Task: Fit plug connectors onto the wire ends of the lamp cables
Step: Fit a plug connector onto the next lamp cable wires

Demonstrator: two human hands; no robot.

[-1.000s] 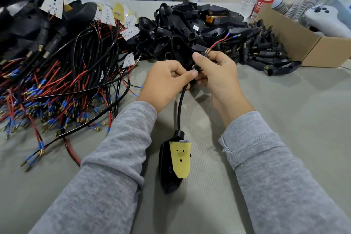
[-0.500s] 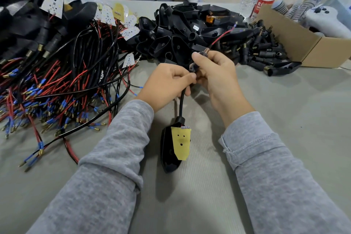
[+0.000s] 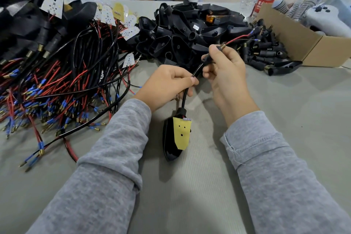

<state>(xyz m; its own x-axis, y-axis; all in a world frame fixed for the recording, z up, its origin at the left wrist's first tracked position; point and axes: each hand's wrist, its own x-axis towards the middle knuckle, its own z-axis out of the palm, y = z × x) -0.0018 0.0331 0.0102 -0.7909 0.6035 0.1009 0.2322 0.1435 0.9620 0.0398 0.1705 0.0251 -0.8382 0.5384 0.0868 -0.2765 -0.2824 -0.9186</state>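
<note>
The cable point(image 3: 196, 71) ran between both hands above the table point(image 3: 284, 100). The left hand point(image 3: 167, 83) pinched it low; the right hand point(image 3: 224, 66) gripped its upper end, where a connector point(image 3: 221, 46) poked out, mostly hidden by fingers. The lamp point(image 3: 175, 137) hung below the left hand, touching the table.

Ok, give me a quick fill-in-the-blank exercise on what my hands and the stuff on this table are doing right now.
1. The left hand grips the thin black lamp cable below the ____ hand.
2. The black lamp housing carries a ____ board with small holes.
3. The brown cardboard box sits on the table's far ____ side.

Missing words: right; yellow; right
</note>
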